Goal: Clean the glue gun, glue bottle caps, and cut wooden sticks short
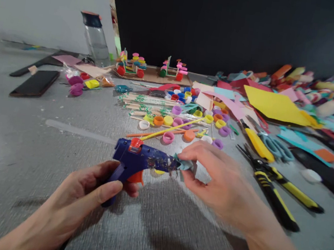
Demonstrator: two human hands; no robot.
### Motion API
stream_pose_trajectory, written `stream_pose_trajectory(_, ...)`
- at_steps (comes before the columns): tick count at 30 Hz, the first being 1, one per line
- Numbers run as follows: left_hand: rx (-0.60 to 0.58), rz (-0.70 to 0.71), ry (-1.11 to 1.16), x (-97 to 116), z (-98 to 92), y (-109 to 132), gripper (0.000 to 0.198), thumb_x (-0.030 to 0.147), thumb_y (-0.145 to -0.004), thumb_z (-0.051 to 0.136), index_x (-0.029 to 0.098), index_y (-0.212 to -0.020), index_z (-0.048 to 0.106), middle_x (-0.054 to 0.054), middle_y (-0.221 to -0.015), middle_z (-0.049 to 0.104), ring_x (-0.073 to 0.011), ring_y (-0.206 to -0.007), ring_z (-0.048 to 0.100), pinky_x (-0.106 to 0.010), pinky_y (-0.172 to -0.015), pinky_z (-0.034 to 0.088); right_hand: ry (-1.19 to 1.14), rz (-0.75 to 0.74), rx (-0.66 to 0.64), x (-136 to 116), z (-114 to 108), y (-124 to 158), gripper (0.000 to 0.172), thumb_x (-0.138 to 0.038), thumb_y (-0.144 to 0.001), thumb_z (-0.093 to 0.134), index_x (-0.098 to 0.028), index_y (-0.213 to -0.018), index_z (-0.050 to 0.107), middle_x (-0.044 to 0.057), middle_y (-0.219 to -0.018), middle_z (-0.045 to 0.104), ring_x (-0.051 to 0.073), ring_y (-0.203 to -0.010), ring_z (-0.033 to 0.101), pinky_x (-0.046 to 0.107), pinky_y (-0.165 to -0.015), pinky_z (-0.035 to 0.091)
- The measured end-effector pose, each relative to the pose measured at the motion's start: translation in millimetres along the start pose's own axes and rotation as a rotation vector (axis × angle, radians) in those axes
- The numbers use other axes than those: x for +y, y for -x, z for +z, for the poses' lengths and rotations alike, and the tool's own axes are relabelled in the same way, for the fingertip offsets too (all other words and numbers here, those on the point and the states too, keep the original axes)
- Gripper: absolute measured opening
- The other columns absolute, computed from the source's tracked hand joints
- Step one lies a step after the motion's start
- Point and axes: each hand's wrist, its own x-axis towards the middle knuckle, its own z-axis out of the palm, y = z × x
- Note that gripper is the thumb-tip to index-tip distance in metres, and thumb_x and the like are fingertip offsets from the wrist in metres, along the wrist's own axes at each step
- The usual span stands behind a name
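My left hand grips the handle of a blue glue gun with an orange trigger, its nozzle pointing right. My right hand pinches a small light-blue scrap of paper against the gun's nozzle tip. Both hands hover just above the grey table, near its front edge.
Coloured bottle caps and wooden sticks lie behind the hands. Yellow-handled pliers, a yellow cutter and blue scissors lie to the right, by coloured paper sheets. A water bottle, small cap-and-stick models and a phone sit further back.
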Motion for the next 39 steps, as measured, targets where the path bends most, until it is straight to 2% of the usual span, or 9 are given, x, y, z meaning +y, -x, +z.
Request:
stream_pose_trajectory(6,-0.020,0.036,-0.120,-2,-5.4,-2,0.021,0.042,-0.077,0.074,0.023,-0.086,0.079,-0.004,-0.084,0.081,-0.0211,-0.078,0.069,-0.026,-0.069,0.046,-0.164,0.103,0.037,1,-4,-3,0.011,-0.011,-0.089,0.062,-0.021,-0.094,0.061,0.000,-0.093,0.069,0.017,-0.093,0.067,0.031,-0.082,0.052)
stream_pose_trajectory(11,-0.039,-0.010,-0.181,-3,-9.4,-2,0.027,0.049,-0.079,0.073,0.025,-0.089,0.080,-0.003,-0.095,0.081,-0.0231,-0.089,0.069,-0.027,-0.079,0.047,-0.396,0.280,0.173,5,-8,-4,0.006,-0.020,-0.092,0.065,-0.023,-0.096,0.068,0.001,-0.094,0.072,0.016,-0.084,0.067,0.029,-0.071,0.053)
stream_pose_trajectory(16,-0.017,-0.052,-0.157,-5,-9.4,-1,0.032,0.054,-0.078,0.074,0.024,-0.090,0.079,-0.002,-0.095,0.079,-0.0213,-0.085,0.067,-0.024,-0.073,0.048,-0.458,0.339,0.301,4,-9,-1,0.014,-0.029,-0.089,0.073,-0.026,-0.101,0.069,0.000,-0.093,0.072,0.016,-0.079,0.067,0.030,-0.069,0.055)
stream_pose_trajectory(18,-0.013,-0.025,-0.123,-7,-9.4,-1,0.030,0.052,-0.077,0.077,0.025,-0.089,0.079,-0.001,-0.093,0.079,-0.0208,-0.084,0.067,-0.024,-0.073,0.048,-0.401,0.288,0.297,2,-7,-1,0.010,-0.028,-0.090,0.073,-0.026,-0.099,0.069,0.000,-0.091,0.072,0.017,-0.080,0.067,0.031,-0.070,0.055)
stream_pose_trajectory(21,0.021,-0.011,-0.057,-9,-9.6,-1,0.026,0.049,-0.077,0.079,0.027,-0.091,0.079,0.000,-0.092,0.080,-0.0199,-0.078,0.067,-0.025,-0.071,0.049,-0.284,0.142,0.240,-3,-6,-2,0.004,-0.021,-0.093,0.068,-0.024,-0.095,0.067,0.000,-0.094,0.073,0.018,-0.090,0.068,0.034,-0.080,0.055)
stream_pose_trajectory(25,0.089,0.060,-0.099,-7,-7.6,-1,0.021,0.044,-0.075,0.080,0.027,-0.087,0.080,0.000,-0.088,0.080,-0.0188,-0.075,0.065,-0.024,-0.070,0.050,-0.160,-0.008,0.164,-4,-7,-3,0.009,-0.012,-0.096,0.060,-0.020,-0.096,0.064,0.003,-0.098,0.070,0.015,-0.095,0.066,0.032,-0.088,0.054)
stream_pose_trajectory(31,0.093,0.059,-0.059,-5,-3.5,1,0.019,0.041,-0.078,0.078,0.025,-0.089,0.080,0.000,-0.089,0.080,-0.0189,-0.079,0.067,-0.023,-0.068,0.050,0.027,-0.177,0.124,-5,-5,-2,0.012,-0.006,-0.094,0.059,-0.016,-0.091,0.065,0.009,-0.100,0.068,0.020,-0.094,0.062,0.038,-0.083,0.053)
stream_pose_trajectory(36,0.096,-0.050,0.057,-8,-5.4,2,0.035,0.048,-0.073,0.083,0.024,-0.097,0.076,-0.002,-0.089,0.082,-0.0178,-0.070,0.068,-0.024,-0.063,0.049,0.125,-0.321,0.088,-6,-4,-2,0.019,-0.003,-0.094,0.054,-0.016,-0.084,0.064,0.011,-0.099,0.070,0.022,-0.090,0.060,0.040,-0.077,0.055)
stream_pose_trajectory(39,0.119,-0.060,0.092,-7,-5.4,2,0.037,0.047,-0.070,0.085,0.023,-0.096,0.076,-0.002,-0.086,0.082,-0.0174,-0.066,0.067,-0.024,-0.061,0.049,0.130,-0.378,0.068,-3,-7,-1,0.020,-0.004,-0.095,0.054,-0.016,-0.084,0.066,0.011,-0.098,0.071,0.022,-0.090,0.061,0.040,-0.075,0.056)
